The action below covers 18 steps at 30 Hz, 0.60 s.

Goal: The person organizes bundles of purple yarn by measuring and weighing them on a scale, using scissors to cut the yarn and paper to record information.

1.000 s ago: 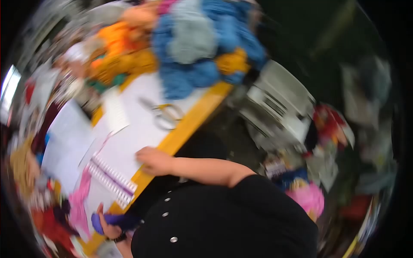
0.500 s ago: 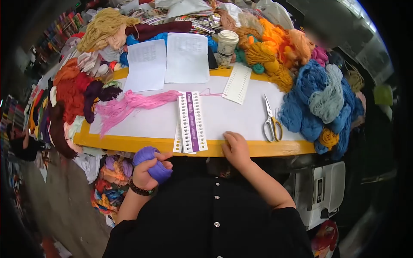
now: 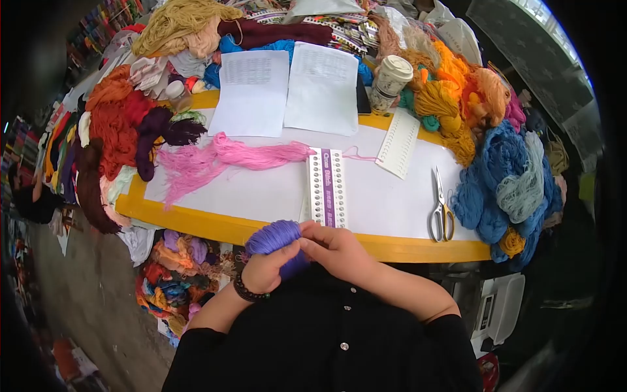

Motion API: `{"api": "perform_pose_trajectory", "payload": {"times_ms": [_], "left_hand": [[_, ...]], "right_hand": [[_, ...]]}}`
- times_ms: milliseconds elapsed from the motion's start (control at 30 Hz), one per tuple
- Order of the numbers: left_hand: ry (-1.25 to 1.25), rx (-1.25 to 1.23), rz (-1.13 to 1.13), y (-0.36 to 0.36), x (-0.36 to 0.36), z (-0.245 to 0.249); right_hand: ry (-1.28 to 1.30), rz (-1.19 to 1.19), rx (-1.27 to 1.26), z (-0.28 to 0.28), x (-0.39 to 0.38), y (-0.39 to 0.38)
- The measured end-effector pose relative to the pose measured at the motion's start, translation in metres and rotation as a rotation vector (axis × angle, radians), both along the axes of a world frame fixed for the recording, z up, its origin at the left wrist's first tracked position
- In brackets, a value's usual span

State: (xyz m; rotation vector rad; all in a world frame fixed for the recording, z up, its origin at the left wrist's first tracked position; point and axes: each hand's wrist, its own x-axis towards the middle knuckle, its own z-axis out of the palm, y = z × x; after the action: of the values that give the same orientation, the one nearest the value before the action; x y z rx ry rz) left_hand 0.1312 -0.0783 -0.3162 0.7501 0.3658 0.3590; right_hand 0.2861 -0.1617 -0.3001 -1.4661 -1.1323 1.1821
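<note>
My left hand (image 3: 264, 270) is wrapped round a bundle of purple-blue thread (image 3: 273, 238) just off the table's front edge. Beside it, my right hand (image 3: 332, 249) has thumb and fingertips pinched together at the bundle's right side; whatever thread lies between them is too small to make out. Behind the hands, a white thread card with a purple stripe and holes (image 3: 328, 186) lies on the table. A hank of pink thread (image 3: 241, 153) stretches left from that card, and a thin pink strand runs to a white punched card (image 3: 398, 142).
Scissors (image 3: 440, 209) lie on the table's right part. Two printed sheets (image 3: 321, 88) lie at the back, near a lidded paper cup (image 3: 390, 83). Blue yarn (image 3: 503, 176) is heaped at the right, red yarn (image 3: 114, 140) at the left. Yellow tape (image 3: 405, 249) lines the front edge.
My left hand has carried the purple-blue bundle up and to the right. My right hand has left the table edge and come to the bundle, fingers now pinched. The camera view has shifted.
</note>
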Motion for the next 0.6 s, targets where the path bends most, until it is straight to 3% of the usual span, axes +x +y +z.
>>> {"api": "perform_pose_trajectory", "payload": {"times_ms": [133, 167, 233, 367, 433, 533, 600], "left_hand": [[0.086, 0.222, -0.016, 0.005, -0.003, 0.001], [0.092, 0.222, -0.018, 0.009, -0.007, -0.007], [0.203, 0.484, -0.074, 0.017, -0.015, -0.024], [0.21, 0.308, -0.02, 0.017, -0.021, -0.021], [0.056, 0.435, -0.065, 0.018, -0.009, -0.003], [0.121, 0.576, -0.108, 0.014, -0.003, 0.01], [0.143, 0.577, -0.122, 0.012, -0.003, 0.009]], "right_hand": [[0.003, -0.02, -0.053, -0.003, -0.007, 0.0], [0.002, -0.024, 0.032, -0.007, -0.008, 0.0], [0.013, -0.038, 0.118, -0.01, -0.011, 0.001], [-0.001, -0.058, 0.062, 0.003, -0.007, 0.003], [-0.036, -0.059, 0.05, 0.002, -0.005, 0.003], [-0.142, -0.01, -0.016, 0.0, -0.004, -0.001], [-0.14, -0.073, 0.09, 0.004, -0.005, -0.004]]}}
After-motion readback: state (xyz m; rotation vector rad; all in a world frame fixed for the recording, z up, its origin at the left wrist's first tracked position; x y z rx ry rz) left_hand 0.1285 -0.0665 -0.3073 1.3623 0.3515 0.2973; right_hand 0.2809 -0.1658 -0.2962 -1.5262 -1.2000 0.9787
